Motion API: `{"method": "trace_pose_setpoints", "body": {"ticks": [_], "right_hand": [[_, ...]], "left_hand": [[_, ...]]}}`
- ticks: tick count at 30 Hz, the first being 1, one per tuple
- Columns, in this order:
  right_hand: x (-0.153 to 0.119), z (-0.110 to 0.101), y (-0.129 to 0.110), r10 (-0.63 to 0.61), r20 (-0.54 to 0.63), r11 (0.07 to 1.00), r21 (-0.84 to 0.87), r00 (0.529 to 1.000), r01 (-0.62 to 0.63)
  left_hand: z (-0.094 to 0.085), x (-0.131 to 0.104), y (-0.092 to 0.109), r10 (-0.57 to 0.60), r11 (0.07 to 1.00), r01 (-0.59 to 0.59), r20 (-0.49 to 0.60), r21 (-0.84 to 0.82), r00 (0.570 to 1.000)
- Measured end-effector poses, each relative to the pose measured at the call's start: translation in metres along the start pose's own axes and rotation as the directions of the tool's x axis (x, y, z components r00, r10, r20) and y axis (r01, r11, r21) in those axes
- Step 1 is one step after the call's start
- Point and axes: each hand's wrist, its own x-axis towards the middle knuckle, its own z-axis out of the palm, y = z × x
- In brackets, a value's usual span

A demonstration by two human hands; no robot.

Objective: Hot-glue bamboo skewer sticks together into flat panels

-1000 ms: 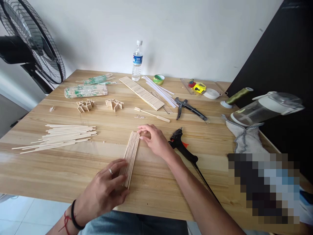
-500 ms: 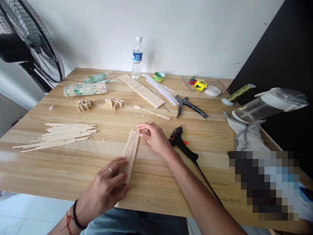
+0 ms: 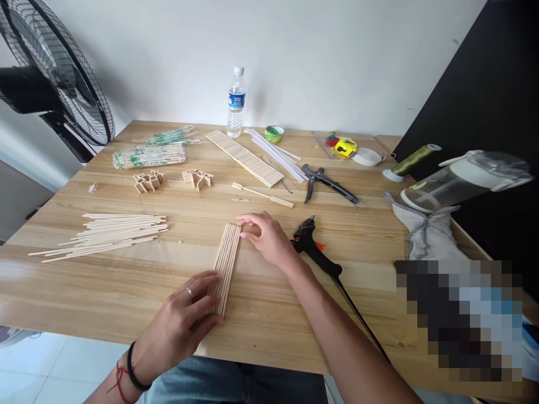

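Observation:
Several thin wooden sticks [image 3: 228, 252] lie side by side in a flat row on the table, slanting away from me. My left hand [image 3: 187, 311] rests on the near end of the row, its fingers curved over the sticks' left side and lower edge. At the far end, my right hand [image 3: 265, 238] touches the top right corner with its fingertips, thumb and fingers apart. Loose sticks [image 3: 122, 233] form a pile to the left. Right of my right hand, a black glue gun [image 3: 314, 247] lies on its side.
Behind are small wooden pieces [image 3: 197, 178], a flat stick panel [image 3: 246, 159], a water bottle [image 3: 236, 106], white strips [image 3: 280, 154] and black cutters [image 3: 328, 182]. A clear cup [image 3: 458, 182] lies on the right; a fan [image 3: 63, 73] stands at the left.
Both hands stay at the same ends of the stick row. The view has shifted very slightly.

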Motion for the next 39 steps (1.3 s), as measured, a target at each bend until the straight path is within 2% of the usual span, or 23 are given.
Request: {"method": "trace_pose_setpoints", "body": {"ticks": [18, 30, 39], "right_hand": [[-0.005, -0.005, -0.010, -0.058, 0.044, 0.998, -0.033, 0.997, 0.060], [-0.004, -0.002, -0.009, -0.064, 0.054, 0.997, -0.028, 0.996, 0.066], [-0.006, 0.000, -0.008, -0.038, 0.003, 0.998, -0.056, 0.999, 0.038]], "left_hand": [[0.011, 0.000, 0.013, -0.038, 0.996, 0.043, -0.074, 0.079, 0.997], [0.011, 0.001, 0.024, -0.126, 0.991, 0.129, -0.079, 0.027, 0.989], [0.014, 0.000, 0.028, -0.173, 0.984, 0.175, -0.071, 0.028, 0.982]]}}
